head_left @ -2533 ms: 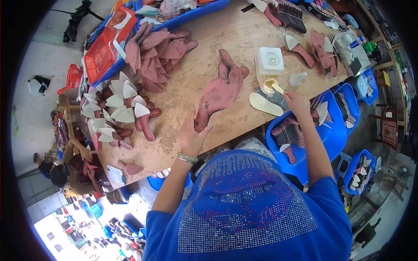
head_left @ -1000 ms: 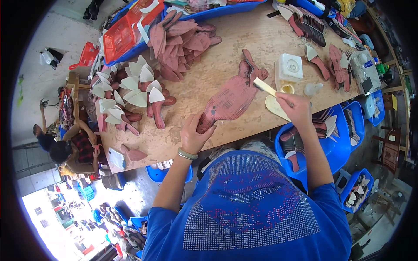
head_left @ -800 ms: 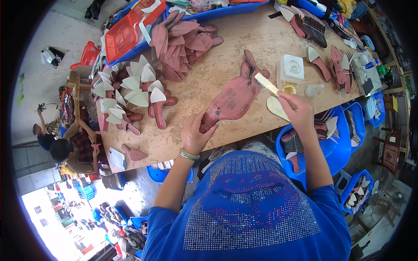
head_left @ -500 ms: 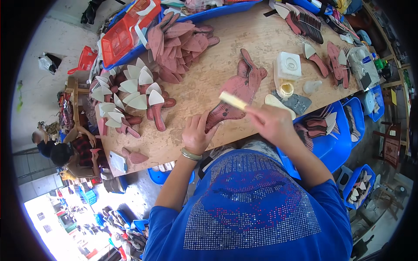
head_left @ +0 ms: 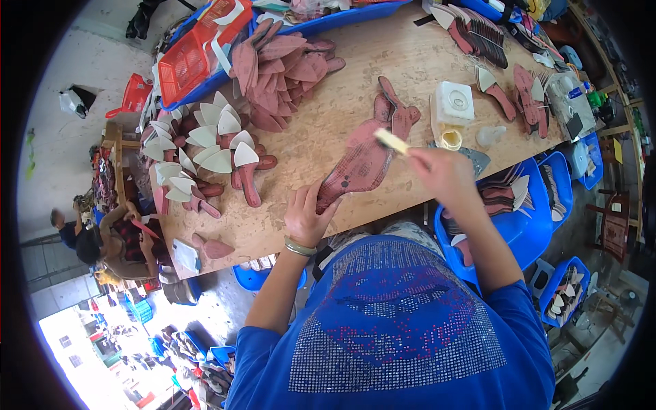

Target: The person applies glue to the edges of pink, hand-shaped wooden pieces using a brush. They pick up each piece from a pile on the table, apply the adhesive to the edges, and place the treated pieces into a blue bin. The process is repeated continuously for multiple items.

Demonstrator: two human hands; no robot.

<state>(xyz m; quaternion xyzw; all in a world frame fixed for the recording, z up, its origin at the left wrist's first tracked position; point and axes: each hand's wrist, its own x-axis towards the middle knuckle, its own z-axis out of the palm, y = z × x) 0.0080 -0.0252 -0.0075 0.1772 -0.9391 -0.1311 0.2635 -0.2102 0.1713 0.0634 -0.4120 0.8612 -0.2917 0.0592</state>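
Note:
My left hand (head_left: pixel 307 214) pinches the narrow near end of a reddish insole (head_left: pixel 355 167) that lies on the wooden table. Fingers of my right hand (head_left: pixel 444 176) are wrapped round a brush (head_left: pixel 392 141) with a pale handle. Its head is over the insole's broad part, a little blurred; whether it touches I cannot tell. More reddish insoles (head_left: pixel 412 116) lie just beyond, partly overlapped. Right of the brush stands an open jar of pale yellowish liquid (head_left: pixel 450 140), against a white block-shaped container (head_left: pixel 454 104). A dark grey slab (head_left: pixel 478 160) shows partly behind my right hand.
Insoles with white tips (head_left: pixel 217 158) stand in clusters at the left; a heap of reddish insoles (head_left: pixel 283 72) lies behind. A red basket (head_left: pixel 183 72) is at the far left. Blue bins (head_left: pixel 526 232) hold more pieces below the table's right edge. Another person (head_left: pixel 126 239) works at the left.
My right hand and the brush have moved right and slightly away from me, from the insole's near part to its broad part. My left hand keeps its hold.

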